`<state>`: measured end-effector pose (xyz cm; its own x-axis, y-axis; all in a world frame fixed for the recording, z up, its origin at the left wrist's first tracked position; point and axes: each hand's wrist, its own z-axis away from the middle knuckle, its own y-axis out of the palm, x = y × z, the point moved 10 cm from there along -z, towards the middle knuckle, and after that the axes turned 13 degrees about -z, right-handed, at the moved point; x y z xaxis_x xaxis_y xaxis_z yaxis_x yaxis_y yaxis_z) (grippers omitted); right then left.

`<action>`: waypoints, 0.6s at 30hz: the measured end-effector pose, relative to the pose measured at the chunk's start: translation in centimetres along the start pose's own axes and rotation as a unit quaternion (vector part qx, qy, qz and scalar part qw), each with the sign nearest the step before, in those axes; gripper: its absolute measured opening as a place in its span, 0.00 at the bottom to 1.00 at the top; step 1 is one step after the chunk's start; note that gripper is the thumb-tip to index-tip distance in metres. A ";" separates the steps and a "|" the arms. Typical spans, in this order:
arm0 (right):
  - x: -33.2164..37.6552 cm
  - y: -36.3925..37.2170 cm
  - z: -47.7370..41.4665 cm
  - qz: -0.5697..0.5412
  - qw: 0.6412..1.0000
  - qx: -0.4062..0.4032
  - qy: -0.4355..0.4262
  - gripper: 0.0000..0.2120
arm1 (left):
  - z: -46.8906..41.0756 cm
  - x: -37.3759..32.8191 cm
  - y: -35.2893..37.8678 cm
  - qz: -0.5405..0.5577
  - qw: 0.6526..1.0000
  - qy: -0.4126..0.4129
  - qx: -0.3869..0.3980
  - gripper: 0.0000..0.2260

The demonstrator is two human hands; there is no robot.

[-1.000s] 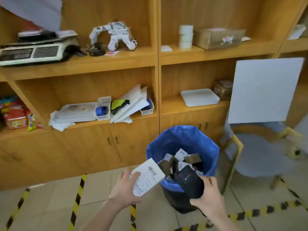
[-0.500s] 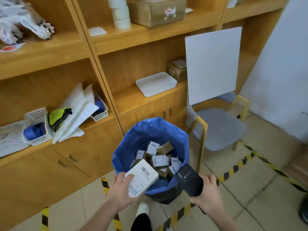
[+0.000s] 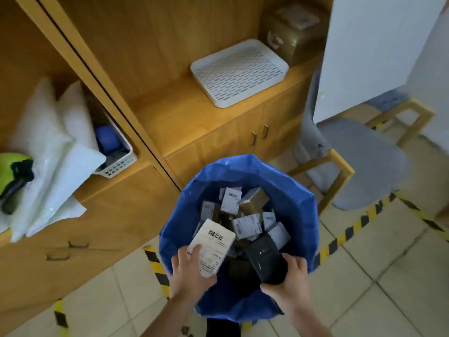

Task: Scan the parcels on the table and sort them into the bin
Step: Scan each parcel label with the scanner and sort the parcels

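My left hand (image 3: 188,273) grips a white parcel (image 3: 213,246) with a barcode label facing up, held over the near left rim of the bin (image 3: 298,205). The bin is lined with a blue bag and holds several small labelled parcels (image 3: 245,215). My right hand (image 3: 289,278) grips a black handheld scanner (image 3: 266,257) over the near right side of the bin, close beside the white parcel.
A wooden cabinet (image 3: 136,215) with shelves stands behind the bin. On its ledge lie a white slotted tray (image 3: 239,71) and a brown box (image 3: 294,32). A grey chair (image 3: 359,161) holding a white board stands to the right. Yellow-black tape (image 3: 352,229) marks the tiled floor.
The view has tilted down and closer to the bin. Both hands have moved forward, and the white parcel and scanner are now over the bin's opening.
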<state>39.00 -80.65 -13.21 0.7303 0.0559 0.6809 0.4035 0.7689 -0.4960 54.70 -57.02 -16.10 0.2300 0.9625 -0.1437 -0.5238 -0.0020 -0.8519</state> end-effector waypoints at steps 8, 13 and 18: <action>-5.1 8.4 -9.9 -0.022 0.995 -0.015 0.096 0.36 | -12.4 0.1 8.9 0.033 0.998 -0.049 0.028 0.39; -8.4 11.4 -14.7 -0.029 0.994 -0.040 0.094 0.35 | -18.0 0.2 13.7 0.047 0.997 -0.063 0.025 0.39; -10.3 12.4 -16.6 -0.030 0.993 -0.041 0.103 0.36 | -20.0 -0.2 17.1 0.063 0.993 -0.052 0.082 0.42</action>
<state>45.63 -82.22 -35.34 0.7972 -0.1263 0.5904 0.4872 0.7121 -0.5055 62.05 -62.67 -40.72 0.0726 0.9804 -0.1831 -0.6720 -0.0876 -0.7354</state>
